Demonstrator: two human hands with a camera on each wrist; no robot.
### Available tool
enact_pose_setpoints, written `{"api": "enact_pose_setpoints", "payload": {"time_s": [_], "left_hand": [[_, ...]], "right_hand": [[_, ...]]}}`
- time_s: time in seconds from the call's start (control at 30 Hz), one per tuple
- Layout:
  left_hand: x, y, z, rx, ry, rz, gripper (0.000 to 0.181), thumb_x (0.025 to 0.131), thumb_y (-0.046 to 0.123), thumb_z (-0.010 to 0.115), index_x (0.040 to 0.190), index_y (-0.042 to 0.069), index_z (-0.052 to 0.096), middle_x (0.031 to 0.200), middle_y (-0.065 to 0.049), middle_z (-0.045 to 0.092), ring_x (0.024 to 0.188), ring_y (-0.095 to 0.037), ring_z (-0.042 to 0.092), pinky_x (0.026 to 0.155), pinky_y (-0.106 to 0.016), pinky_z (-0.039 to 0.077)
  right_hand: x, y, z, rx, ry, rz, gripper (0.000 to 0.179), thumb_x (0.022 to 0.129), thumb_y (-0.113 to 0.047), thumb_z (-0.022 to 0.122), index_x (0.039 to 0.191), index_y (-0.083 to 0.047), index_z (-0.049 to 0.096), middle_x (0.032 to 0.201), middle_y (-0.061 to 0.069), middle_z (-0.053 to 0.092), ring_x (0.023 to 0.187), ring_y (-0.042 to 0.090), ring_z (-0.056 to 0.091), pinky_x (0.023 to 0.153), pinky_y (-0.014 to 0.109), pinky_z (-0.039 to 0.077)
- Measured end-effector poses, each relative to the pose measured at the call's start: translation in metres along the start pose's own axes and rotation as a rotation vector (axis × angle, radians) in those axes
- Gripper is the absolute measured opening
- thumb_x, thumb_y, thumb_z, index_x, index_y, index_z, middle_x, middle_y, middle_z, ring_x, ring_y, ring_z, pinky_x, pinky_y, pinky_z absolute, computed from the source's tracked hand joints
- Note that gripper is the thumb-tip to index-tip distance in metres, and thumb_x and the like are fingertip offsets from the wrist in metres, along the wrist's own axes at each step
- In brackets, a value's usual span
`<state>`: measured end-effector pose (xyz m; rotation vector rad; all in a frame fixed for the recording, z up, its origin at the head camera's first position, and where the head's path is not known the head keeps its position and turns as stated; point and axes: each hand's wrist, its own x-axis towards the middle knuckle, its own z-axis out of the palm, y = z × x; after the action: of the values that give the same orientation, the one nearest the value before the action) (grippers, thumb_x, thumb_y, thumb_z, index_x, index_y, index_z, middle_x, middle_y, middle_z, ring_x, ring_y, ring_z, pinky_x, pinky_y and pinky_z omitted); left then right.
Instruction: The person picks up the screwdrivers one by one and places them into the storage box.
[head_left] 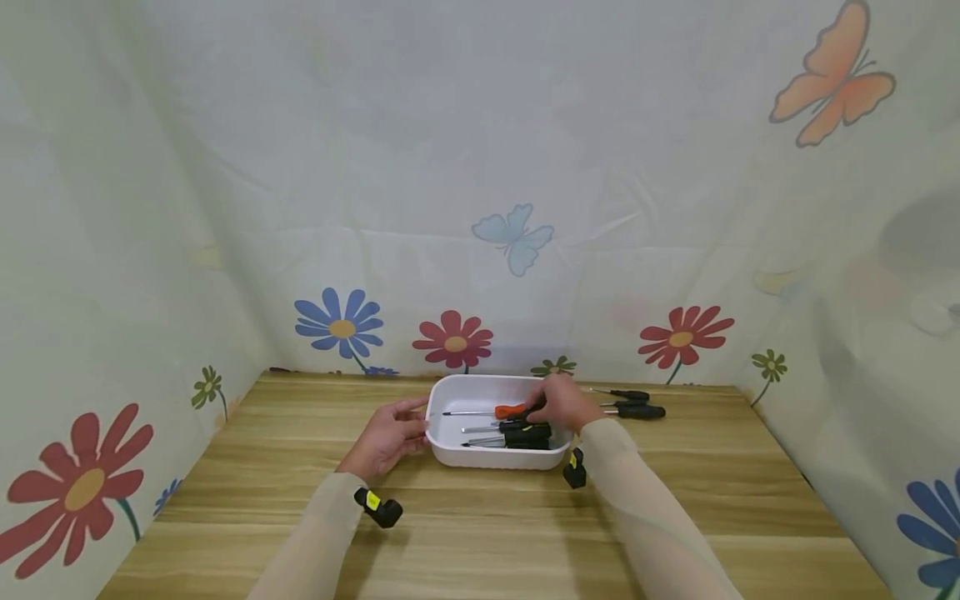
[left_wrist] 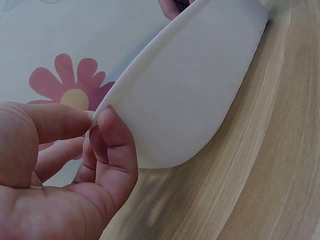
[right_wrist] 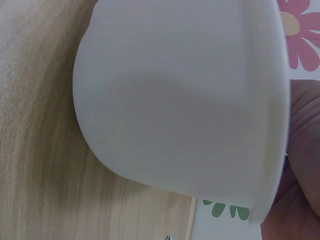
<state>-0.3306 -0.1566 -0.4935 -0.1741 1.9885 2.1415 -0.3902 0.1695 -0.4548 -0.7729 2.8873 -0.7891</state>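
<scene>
A white plastic tray (head_left: 487, 459) stands on the table with several screwdrivers in it. One screwdriver has an orange handle (head_left: 510, 411); the black-handled screwdrivers (head_left: 527, 437) lie nearer the front wall. At the tray's left end, my left hand (head_left: 386, 437) pinches the rim between thumb and fingers, as the left wrist view shows up close. My right hand (head_left: 564, 402) reaches over the right end, its fingers curled down around a dark screwdriver handle (head_left: 536, 407) beside the orange one. In the right wrist view the tray wall (right_wrist: 175, 110) hides most of that hand.
Right of the tray, two more black-handled screwdrivers (head_left: 636, 411) lie on the wooden table (head_left: 285, 450), partly behind my right arm. A pale curtain (head_left: 420, 167) printed with flowers and butterflies encloses the back and both sides.
</scene>
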Motion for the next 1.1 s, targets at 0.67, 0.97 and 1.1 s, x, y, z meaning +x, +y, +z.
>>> {"api": "enact_pose_setpoints", "payload": {"time_s": [0.67, 0.97, 1.1], "left_hand": [[-0.0014, -0.0002, -0.0014, 0.003, -0.012, -0.005, 0.054, 0.099, -0.002, 0.06, 0.151, 0.012, 0.052, 0.133, -0.026, 0.054, 0.087, -0.023, 0.064, 0.084, -0.034, 0.061], [-0.002, 0.0009, 0.0, -0.002, -0.005, -0.002, 0.054, 0.099, -0.003, 0.059, 0.151, 0.012, 0.052, 0.131, -0.027, 0.054, 0.085, -0.023, 0.064, 0.082, -0.033, 0.061], [-0.0013, 0.0005, 0.0002, -0.001, -0.001, -0.001, 0.053, 0.099, -0.003, 0.06, 0.15, 0.011, 0.053, 0.13, -0.027, 0.056, 0.084, -0.023, 0.064, 0.084, -0.036, 0.061]], "right_hand": [[0.0023, -0.008, 0.0027, -0.098, -0.013, -0.01, 0.009, 0.078, 0.0, 0.081, 0.084, -0.007, 0.081, 0.083, 0.0, 0.076, 0.076, 0.012, 0.06, 0.078, 0.033, 0.056], [0.005, -0.0096, 0.0039, -0.106, -0.028, 0.028, 0.011, 0.08, 0.0, 0.08, 0.084, -0.009, 0.081, 0.083, 0.0, 0.075, 0.076, 0.014, 0.06, 0.08, 0.035, 0.056], [0.0055, -0.0078, 0.0055, -0.1, -0.027, 0.035, 0.011, 0.08, 0.001, 0.08, 0.085, -0.009, 0.081, 0.082, -0.001, 0.075, 0.076, 0.014, 0.059, 0.08, 0.035, 0.056]]}}
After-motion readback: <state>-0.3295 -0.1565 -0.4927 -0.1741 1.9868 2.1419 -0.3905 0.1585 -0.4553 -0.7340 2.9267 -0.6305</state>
